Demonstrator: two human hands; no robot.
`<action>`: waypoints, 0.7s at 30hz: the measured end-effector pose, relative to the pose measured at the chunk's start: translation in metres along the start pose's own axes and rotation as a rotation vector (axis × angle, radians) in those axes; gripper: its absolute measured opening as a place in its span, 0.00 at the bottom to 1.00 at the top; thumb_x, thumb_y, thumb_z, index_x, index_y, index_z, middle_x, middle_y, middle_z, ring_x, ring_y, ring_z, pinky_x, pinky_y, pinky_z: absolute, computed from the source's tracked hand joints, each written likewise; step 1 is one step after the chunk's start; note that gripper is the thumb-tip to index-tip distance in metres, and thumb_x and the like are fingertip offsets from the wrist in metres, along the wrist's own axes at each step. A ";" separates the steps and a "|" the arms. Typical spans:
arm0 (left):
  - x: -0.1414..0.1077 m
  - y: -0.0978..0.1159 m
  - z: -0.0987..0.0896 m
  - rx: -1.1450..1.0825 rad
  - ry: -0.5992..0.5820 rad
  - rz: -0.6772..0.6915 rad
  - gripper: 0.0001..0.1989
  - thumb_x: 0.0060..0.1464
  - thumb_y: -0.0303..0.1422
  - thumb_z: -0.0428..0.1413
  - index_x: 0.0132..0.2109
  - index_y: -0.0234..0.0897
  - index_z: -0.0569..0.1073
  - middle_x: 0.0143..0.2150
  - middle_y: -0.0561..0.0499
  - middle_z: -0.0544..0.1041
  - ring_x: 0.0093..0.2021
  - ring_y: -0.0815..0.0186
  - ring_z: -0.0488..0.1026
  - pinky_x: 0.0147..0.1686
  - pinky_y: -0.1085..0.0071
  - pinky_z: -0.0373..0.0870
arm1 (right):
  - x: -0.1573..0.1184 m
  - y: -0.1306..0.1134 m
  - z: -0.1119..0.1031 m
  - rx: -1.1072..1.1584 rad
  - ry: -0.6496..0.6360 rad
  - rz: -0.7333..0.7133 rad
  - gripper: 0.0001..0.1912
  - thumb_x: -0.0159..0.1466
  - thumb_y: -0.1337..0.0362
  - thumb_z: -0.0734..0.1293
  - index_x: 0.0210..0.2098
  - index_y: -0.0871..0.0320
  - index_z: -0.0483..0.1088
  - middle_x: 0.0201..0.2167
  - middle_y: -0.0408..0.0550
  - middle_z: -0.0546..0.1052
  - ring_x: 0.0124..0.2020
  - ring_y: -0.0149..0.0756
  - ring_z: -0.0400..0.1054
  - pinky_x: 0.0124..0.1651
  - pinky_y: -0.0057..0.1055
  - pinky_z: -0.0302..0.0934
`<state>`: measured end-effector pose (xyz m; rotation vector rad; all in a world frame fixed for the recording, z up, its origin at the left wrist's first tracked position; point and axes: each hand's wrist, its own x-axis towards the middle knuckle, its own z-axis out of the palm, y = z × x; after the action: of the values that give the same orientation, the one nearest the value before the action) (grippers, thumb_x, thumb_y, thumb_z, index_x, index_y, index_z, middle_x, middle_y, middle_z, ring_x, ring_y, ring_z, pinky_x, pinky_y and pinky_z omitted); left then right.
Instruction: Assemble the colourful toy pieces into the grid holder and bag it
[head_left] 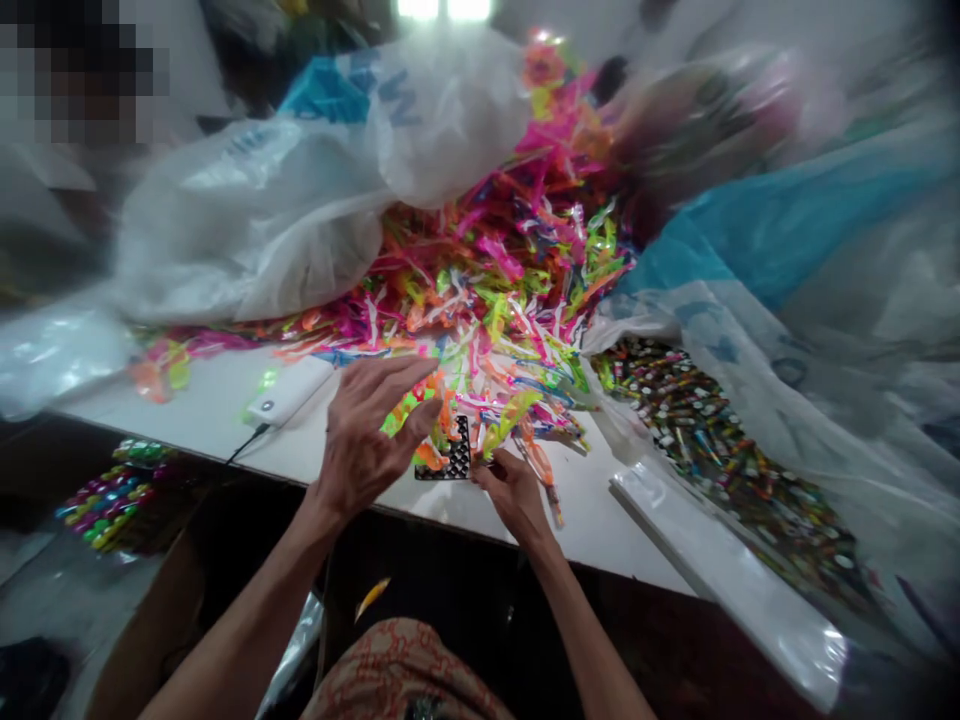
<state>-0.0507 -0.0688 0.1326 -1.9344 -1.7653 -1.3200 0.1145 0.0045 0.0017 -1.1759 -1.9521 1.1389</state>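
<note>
A small black tray with a grid of holes (459, 462) lies near the front edge of the white table. Orange and green plastic pieces (433, 455) stand over its left part. My left hand (367, 425) is raised beside them, fingers stretched and thumb apart, and it seems to hold nothing. At the tray's right side, the fingers of my right hand (511, 488) are pinched around the lower end of a yellow-green plastic piece (511, 420). An orange piece with a thin stem (541, 465) lies just right of that hand.
A big heap of bright plastic pieces (495, 270) fills the back of the table, partly under a white plastic bag (255, 220). A white box with a cable (289, 392) sits left. On the right are many small dark multicoloured pieces (697, 440) and a long plastic-wrapped pack (720, 570).
</note>
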 end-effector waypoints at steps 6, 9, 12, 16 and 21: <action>0.010 -0.043 0.021 0.168 -0.414 0.189 0.20 0.56 0.41 0.49 0.55 0.43 0.66 0.57 0.48 0.67 0.58 0.58 0.59 0.58 0.53 0.44 | 0.026 0.012 0.031 -0.052 -0.014 -0.080 0.07 0.55 0.64 0.61 0.24 0.59 0.68 0.19 0.41 0.69 0.22 0.30 0.61 0.24 0.24 0.50; 0.006 -0.044 0.028 0.176 -0.415 0.220 0.24 0.54 0.45 0.50 0.57 0.43 0.64 0.57 0.48 0.67 0.59 0.56 0.59 0.58 0.54 0.44 | 0.026 0.013 0.027 -0.245 -0.065 -0.150 0.06 0.56 0.69 0.60 0.26 0.60 0.68 0.23 0.45 0.71 0.26 0.33 0.64 0.28 0.26 0.52; 0.004 -0.044 0.030 0.177 -0.409 0.241 0.26 0.53 0.47 0.51 0.57 0.45 0.64 0.57 0.50 0.67 0.59 0.55 0.58 0.57 0.54 0.46 | 0.026 0.006 0.024 -0.427 -0.132 -0.160 0.08 0.55 0.73 0.59 0.28 0.60 0.69 0.29 0.49 0.74 0.31 0.35 0.67 0.32 0.27 0.54; 0.006 -0.045 0.033 0.168 -0.405 0.277 0.20 0.54 0.45 0.51 0.53 0.48 0.67 0.55 0.53 0.69 0.59 0.56 0.59 0.58 0.53 0.45 | 0.029 -0.010 0.032 -0.624 -0.203 -0.077 0.10 0.58 0.73 0.57 0.33 0.60 0.69 0.34 0.52 0.75 0.34 0.38 0.69 0.33 0.28 0.54; 0.009 -0.043 0.036 0.183 -0.347 0.273 0.08 0.55 0.36 0.51 0.37 0.39 0.72 0.48 0.53 0.74 0.57 0.57 0.62 0.58 0.52 0.44 | 0.023 -0.012 0.026 -0.543 -0.167 -0.091 0.09 0.60 0.69 0.58 0.37 0.59 0.68 0.33 0.49 0.73 0.34 0.36 0.68 0.34 0.28 0.56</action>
<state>-0.0731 -0.0269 0.1014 -2.2988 -1.6132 -0.7426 0.0786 0.0129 0.0016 -1.2656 -2.5134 0.6917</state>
